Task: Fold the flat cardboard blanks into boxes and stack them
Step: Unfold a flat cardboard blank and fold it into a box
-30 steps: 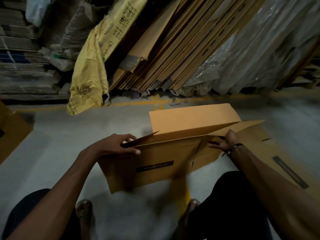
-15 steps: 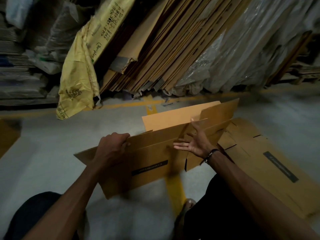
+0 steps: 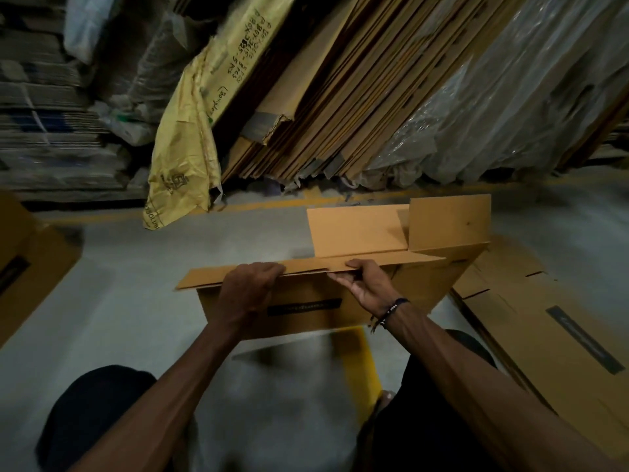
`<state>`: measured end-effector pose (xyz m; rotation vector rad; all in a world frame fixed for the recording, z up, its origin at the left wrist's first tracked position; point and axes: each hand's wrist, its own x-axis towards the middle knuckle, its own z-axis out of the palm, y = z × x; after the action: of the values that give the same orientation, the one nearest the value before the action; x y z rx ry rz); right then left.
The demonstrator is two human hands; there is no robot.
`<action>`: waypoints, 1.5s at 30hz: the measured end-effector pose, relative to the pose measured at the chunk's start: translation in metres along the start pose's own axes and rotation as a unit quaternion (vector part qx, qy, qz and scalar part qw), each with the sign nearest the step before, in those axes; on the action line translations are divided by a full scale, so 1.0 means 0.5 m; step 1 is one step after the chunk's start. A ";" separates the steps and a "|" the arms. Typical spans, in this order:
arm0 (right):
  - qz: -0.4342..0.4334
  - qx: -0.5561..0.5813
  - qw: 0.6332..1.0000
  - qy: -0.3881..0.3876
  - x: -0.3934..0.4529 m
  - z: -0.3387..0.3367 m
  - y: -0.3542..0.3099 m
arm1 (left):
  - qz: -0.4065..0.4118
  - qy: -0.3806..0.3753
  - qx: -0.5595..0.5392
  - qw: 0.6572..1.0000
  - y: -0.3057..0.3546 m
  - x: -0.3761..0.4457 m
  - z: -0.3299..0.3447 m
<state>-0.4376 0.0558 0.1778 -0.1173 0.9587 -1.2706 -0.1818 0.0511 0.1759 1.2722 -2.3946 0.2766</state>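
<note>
Cardboard box [image 3: 306,306] half formed, standing on the floor between the knees, label side facing the body, likely so the top flaps can be worked from above. Pressing down with the left hand [image 3: 250,284], fingers curled over the near flap [image 3: 238,275] at the box's top edge, apparently folding it inward. Pinching the same edge with the right hand [image 3: 366,284], thumb on top, steadying it. Leaving flat blanks [image 3: 531,321] lying right of the box, within reach for later

Brown cardboard box [image 3: 340,301] half-folded, upright; far flaps up. Flat blanks [image 3: 544,321] on floor at right.
</note>
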 end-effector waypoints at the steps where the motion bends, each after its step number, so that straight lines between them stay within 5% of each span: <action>1: 0.003 0.012 1.000 -0.003 -0.001 0.004 0.005 | -0.017 0.006 -0.011 1.000 0.000 0.001 0.000; 5: 0.026 -0.001 1.000 0.015 0.012 0.002 0.046 | -0.101 -0.033 -0.080 0.991 0.007 -0.020 0.012; 10: 0.050 -0.001 0.999 0.018 0.028 -0.003 0.141 | -0.268 -0.151 -0.015 0.951 0.042 -0.047 0.027; 16: 0.019 -0.034 0.997 0.062 0.040 -0.019 0.192 | -0.463 -0.114 -0.125 0.870 0.047 -0.067 0.019; 27: 0.019 -0.155 0.978 0.138 0.017 -0.014 0.229 | -0.516 -0.090 -0.129 0.842 0.127 -0.113 0.001; 31: 0.035 -0.167 0.975 0.145 0.012 -0.017 0.237 | -0.557 -0.021 -0.166 0.813 0.163 -0.132 -0.013; 33: 0.046 -0.160 0.975 0.146 0.016 -0.019 0.234 | -0.596 0.007 -0.270 0.756 0.185 -0.147 -0.003; 35: 0.049 -0.160 0.974 0.151 0.016 -0.022 0.234 | -0.640 -0.001 -0.406 0.652 0.205 -0.164 0.013; 39: 0.035 -0.159 0.975 0.155 0.002 -0.019 0.244 | -0.693 -0.006 -0.638 0.336 0.191 -0.148 0.029; 40: 0.027 -0.150 0.976 0.155 -0.001 -0.019 0.246 | -0.679 0.010 -0.678 0.281 0.178 -0.140 0.034; 42: 0.019 -0.134 0.981 0.141 -0.008 -0.018 0.249 | -0.665 0.052 -0.702 0.249 0.159 -0.126 0.047; 45: 0.032 -0.135 0.984 0.110 -0.012 -0.026 0.249 | -0.686 0.089 -0.673 0.262 0.147 -0.107 0.071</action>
<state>-0.3526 0.1089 0.1029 -0.1586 1.3150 -1.1050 -0.2256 0.1195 0.1217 1.3552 0.0948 -1.5764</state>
